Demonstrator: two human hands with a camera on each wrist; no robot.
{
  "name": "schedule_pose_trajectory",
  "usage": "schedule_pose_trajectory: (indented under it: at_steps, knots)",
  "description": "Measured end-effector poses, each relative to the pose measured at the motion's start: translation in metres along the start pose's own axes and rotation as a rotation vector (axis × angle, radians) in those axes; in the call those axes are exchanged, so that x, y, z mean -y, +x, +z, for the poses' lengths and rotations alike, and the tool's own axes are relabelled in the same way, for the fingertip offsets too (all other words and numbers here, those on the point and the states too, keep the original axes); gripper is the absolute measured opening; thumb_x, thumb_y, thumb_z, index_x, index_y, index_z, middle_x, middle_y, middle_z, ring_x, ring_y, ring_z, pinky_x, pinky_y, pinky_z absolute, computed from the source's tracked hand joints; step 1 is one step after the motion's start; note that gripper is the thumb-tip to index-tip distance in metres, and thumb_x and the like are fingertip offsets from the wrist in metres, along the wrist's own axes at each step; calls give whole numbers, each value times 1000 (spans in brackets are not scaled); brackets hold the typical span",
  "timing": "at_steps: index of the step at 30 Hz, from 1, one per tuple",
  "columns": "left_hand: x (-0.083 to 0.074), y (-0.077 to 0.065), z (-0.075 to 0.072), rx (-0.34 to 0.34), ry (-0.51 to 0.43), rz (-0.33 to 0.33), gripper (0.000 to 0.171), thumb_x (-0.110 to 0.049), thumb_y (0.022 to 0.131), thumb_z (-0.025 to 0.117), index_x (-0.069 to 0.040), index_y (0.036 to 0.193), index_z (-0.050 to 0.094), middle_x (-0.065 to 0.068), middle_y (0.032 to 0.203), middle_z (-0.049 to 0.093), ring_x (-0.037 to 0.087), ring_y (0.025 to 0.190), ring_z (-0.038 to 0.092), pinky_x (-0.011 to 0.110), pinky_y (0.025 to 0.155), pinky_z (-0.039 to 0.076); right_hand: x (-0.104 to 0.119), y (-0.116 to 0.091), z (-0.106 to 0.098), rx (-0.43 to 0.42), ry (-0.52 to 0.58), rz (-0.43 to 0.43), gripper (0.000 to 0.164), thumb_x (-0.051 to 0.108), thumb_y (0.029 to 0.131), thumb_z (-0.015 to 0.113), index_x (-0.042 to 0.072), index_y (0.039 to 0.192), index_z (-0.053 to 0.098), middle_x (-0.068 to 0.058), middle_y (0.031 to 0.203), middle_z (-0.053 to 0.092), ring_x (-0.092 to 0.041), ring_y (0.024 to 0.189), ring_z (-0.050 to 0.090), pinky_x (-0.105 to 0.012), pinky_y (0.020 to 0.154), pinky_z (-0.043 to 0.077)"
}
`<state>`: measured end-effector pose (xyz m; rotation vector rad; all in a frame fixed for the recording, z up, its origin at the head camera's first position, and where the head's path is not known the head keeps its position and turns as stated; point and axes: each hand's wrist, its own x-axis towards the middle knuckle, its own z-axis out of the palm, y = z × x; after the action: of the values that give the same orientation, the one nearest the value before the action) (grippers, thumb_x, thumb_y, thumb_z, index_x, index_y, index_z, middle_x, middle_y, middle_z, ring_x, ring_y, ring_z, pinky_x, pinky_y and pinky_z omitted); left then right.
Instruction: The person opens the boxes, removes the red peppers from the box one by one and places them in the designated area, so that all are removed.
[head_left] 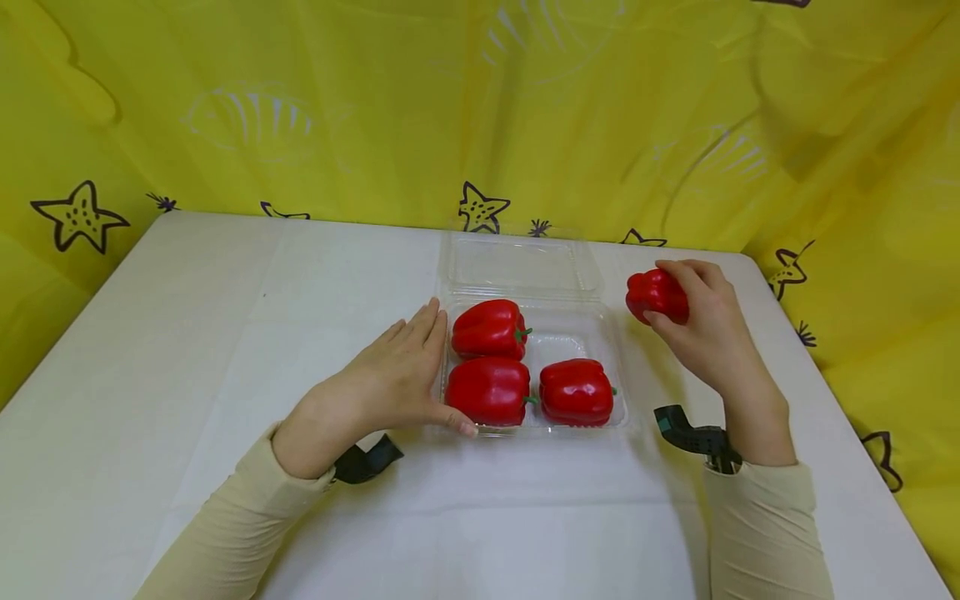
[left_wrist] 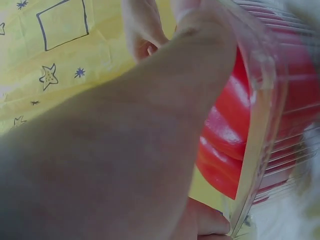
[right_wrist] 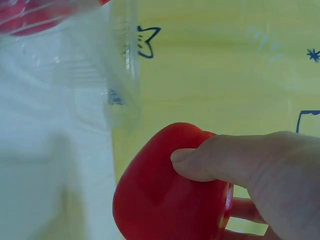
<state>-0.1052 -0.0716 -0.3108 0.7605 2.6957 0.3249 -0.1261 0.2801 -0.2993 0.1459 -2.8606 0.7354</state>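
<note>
A clear plastic clamshell container [head_left: 562, 342] lies with its lid folded back on the white table. Three red bell peppers sit in it: one at the back left [head_left: 487, 327], one at the front left [head_left: 487, 392] and one at the front right [head_left: 576, 392]. My left hand [head_left: 397, 367] rests along the container's left side, fingers straight, thumb at the front rim. To the right of the container, my right hand [head_left: 701, 321] grips another red bell pepper [head_left: 657, 297] between thumb and fingers. In the right wrist view, the thumb presses on this pepper's [right_wrist: 165, 190] side.
The transparent lid [head_left: 521, 265] lies flat behind the container, near the table's back edge. A yellow curtain [head_left: 390, 108] with sea-creature drawings hangs behind and beside the white table [head_left: 225, 333]. Black camera mounts [head_left: 693, 433] sit at both wrists.
</note>
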Motion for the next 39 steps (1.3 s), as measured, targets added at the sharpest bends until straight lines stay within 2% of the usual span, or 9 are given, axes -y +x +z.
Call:
schedule_pose_trajectory:
  at_steps: [5,9,15,22,29,35,39]
  knots:
    - [0,1,1,4,-5,-7,135,-75,67,73,6,156,13,22,166,7,35,155,9,53,124,19,-4,3,5,7,-22,4,63,0,84,72,-1,141,46,-32,142,38,-52,127,35,-72,91,46]
    - [0,1,1,2,-10,-12,135,-75,66,74,5,156,12,22,166,8,35,155,10,53,124,19,-6,5,8,25,-50,40,66,-2,82,73,-4,141,42,-32,141,39,-51,127,36,-71,93,47]
    - [-1,2,1,10,-6,-16,135,-76,67,73,5,156,12,21,166,7,34,155,9,52,124,19,-10,8,15,71,-45,77,52,-7,86,64,-11,131,40,-33,130,45,-49,119,42,-67,98,46]
    - [-2,2,1,19,-12,-14,135,-75,67,73,5,156,12,20,166,6,33,155,8,51,125,18,-13,7,20,96,-62,61,55,-6,84,68,-9,133,43,-32,139,39,-49,126,37,-68,100,44]
    - [-1,3,1,26,-21,-23,134,-74,67,74,5,156,12,21,166,6,34,155,8,51,124,19,-17,10,24,180,-66,47,62,-3,83,71,-3,139,43,-31,149,32,-51,135,30,-68,98,46]
    - [-2,3,2,31,-27,-33,135,-74,67,75,4,156,11,20,166,5,34,155,9,50,124,19,-19,8,25,88,-75,15,51,-11,81,66,-4,129,50,-31,141,40,-51,130,33,-69,98,45]
    - [-2,3,2,34,-27,-36,135,-74,66,75,4,156,11,20,166,5,34,155,9,50,124,19,-22,9,28,21,-75,-36,45,-16,79,62,-6,121,52,-31,134,45,-51,128,35,-70,99,43]
